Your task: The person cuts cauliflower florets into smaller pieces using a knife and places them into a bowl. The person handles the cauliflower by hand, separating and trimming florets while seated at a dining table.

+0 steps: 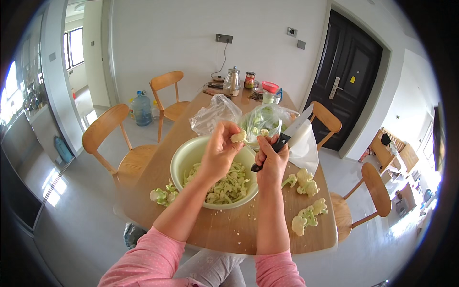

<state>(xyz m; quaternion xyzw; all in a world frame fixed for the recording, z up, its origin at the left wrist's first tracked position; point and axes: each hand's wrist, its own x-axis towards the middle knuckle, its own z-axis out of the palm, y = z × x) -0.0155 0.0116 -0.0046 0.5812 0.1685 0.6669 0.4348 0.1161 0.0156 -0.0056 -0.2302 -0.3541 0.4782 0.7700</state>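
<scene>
Above a pale green plastic bowl, my left hand pinches a small cauliflower floret between thumb and fingertips. Just to its right, my right hand grips the black handle of a kitchen knife, whose blade points up and to the right; a small floret shows by its fingertips. Cut cauliflower pieces lie in the bowl. Larger cauliflower florets rest on the table right of my right forearm, with another cluster nearer me. A cauliflower stem piece with leaves sits left of the bowl.
Clear plastic bags lie behind the bowl on the wooden table, one with greens inside. A white sheet or bag is at the right. Farther back stand a glass kettle, a jar and a red bowl. Wooden chairs surround the table.
</scene>
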